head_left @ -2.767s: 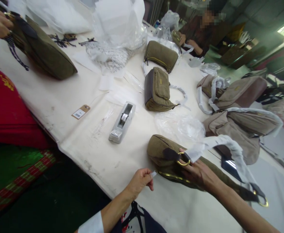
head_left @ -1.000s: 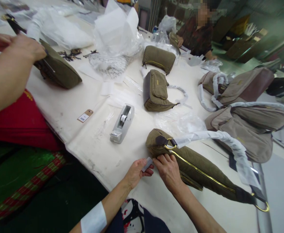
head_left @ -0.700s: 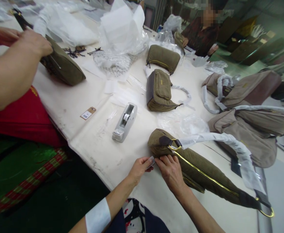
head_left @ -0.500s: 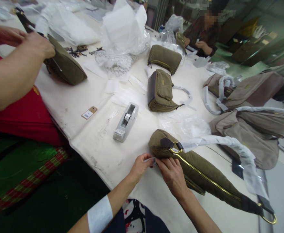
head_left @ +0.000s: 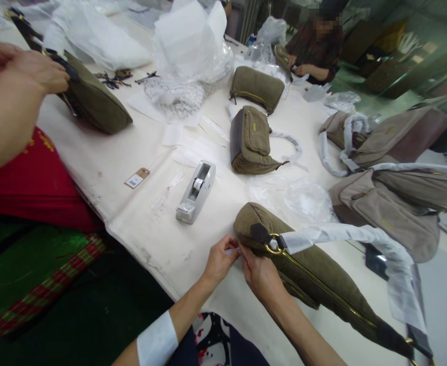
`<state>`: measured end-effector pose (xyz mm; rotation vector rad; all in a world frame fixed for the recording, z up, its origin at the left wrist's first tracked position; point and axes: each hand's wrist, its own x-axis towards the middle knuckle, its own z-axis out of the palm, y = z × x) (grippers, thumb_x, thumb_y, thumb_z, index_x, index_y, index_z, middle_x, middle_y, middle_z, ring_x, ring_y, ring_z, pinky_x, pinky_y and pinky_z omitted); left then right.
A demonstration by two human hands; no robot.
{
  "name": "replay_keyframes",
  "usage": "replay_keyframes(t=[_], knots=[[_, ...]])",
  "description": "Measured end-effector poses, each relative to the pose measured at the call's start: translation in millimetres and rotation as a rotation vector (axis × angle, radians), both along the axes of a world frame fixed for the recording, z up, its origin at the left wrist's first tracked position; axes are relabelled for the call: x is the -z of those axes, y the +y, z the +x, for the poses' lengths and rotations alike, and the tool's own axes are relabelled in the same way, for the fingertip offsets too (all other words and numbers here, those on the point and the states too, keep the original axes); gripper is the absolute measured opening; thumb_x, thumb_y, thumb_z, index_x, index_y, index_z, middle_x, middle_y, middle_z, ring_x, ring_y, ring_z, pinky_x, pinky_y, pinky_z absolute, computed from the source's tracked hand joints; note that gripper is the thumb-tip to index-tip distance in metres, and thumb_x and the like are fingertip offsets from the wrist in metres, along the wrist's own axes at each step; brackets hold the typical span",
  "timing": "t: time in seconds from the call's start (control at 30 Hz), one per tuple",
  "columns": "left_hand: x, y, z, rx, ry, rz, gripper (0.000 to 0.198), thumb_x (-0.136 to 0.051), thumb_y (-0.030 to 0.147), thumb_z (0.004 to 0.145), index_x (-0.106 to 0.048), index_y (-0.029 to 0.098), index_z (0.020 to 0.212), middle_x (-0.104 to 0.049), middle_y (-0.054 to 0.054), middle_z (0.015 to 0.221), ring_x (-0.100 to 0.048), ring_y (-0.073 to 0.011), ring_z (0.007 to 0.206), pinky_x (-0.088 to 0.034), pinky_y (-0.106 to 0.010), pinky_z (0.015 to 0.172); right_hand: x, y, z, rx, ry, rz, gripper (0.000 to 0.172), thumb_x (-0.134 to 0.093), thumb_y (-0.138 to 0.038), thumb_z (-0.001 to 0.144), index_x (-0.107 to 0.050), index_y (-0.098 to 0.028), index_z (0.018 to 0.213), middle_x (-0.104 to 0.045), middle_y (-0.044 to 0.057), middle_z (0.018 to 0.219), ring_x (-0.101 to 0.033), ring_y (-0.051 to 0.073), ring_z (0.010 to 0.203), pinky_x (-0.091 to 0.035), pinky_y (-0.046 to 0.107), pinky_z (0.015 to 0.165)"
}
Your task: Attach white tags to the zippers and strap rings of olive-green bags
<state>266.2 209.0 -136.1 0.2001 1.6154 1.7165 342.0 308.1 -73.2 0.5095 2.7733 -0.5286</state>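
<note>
An olive corduroy bag (head_left: 307, 269) lies on the white table (head_left: 105, 152) in front of me, its strap wrapped in white paper (head_left: 345, 235) and joined by a gold ring (head_left: 272, 248). My left hand (head_left: 219, 259) pinches a small clear strip of tape (head_left: 234, 250) at the bag's near end. My right hand (head_left: 259, 272) is closed against the same end of the bag, fingertips meeting the left hand's by the zipper.
A grey tape dispenser (head_left: 195, 192) stands left of the bag, with a brown hang tag (head_left: 136, 178) beyond it. Several more bags (head_left: 250, 140) and crumpled plastic (head_left: 292, 195) cover the table. A person's hands (head_left: 36, 71) at left work another olive bag (head_left: 93, 104). Another person (head_left: 315, 46) sits far back.
My hands have come together at the bag's near end, the tape strip now against it. The bag has shifted slightly. The person at left keeps handling their bag.
</note>
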Motion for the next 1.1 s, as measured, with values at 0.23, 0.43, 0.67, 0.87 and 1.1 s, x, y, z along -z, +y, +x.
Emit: replay_keyframes(t=[0.23, 0.43, 0.67, 0.87, 1.1], knots=[[4.5, -11, -3, 0.028, -0.144, 0.136, 0.037, -0.061, 0.034, 0.077, -0.044, 0.019, 0.106, -0.066, -0.004, 0.087, -0.063, -0.0172, 0.080, -0.046, -0.033, 0.080, -1.2, -3, -19, 0.052, -0.219, 0.208, 0.027, -0.040, -0.016, 0.090, -0.060, -0.019, 0.107, -0.070, 0.012, 0.074, -0.069, 0.028, 0.070, -0.051, 0.033, 0.058], [17.9, -10, 0, -0.017, -0.189, 0.146, 0.025, -0.067, 0.026, 0.068, -0.061, 0.013, 0.088, -0.066, -0.003, 0.080, -0.061, -0.0151, 0.075, -0.047, -0.028, 0.075, 4.0, -1, -17, 0.054, -0.238, 0.231, 0.023, -0.041, -0.019, 0.090, -0.060, -0.021, 0.104, -0.069, 0.011, 0.071, -0.068, 0.028, 0.065, -0.047, 0.030, 0.051], [17.8, 0, 4, -0.063, -0.087, 0.063, 0.007, -0.054, 0.012, 0.068, -0.060, 0.016, 0.069, -0.059, 0.004, 0.060, -0.056, -0.0111, 0.058, -0.043, -0.022, 0.059, -5.6, -4, -20, 0.004, -0.209, 0.239, 0.032, -0.045, -0.018, 0.088, -0.052, -0.020, 0.119, -0.070, 0.010, 0.076, -0.067, 0.022, 0.066, -0.042, 0.025, 0.053], [14.7, 2, 9, -0.092, -0.042, 0.049, 0.005, -0.055, 0.015, 0.069, -0.060, 0.016, 0.072, -0.060, 0.002, 0.066, -0.056, -0.0109, 0.062, -0.045, -0.022, 0.062, -10.2, 4, -30, -0.046, -0.184, 0.239, 0.016, -0.049, -0.017, 0.085, -0.065, -0.020, 0.081, -0.067, 0.005, 0.070, -0.063, 0.017, 0.066, -0.031, 0.023, 0.051], [17.5, 1, 10, -0.084, -0.142, 0.079, 0.014, -0.056, 0.021, 0.069, -0.057, 0.015, 0.082, -0.062, 0.001, 0.069, -0.060, -0.0117, 0.061, -0.050, -0.025, 0.062, -4.8, 4, -25, -0.035, -0.147, 0.276, 0.016, -0.049, -0.020, 0.086, -0.064, -0.022, 0.083, -0.066, 0.003, 0.069, -0.060, 0.016, 0.063, -0.023, 0.025, 0.049]])
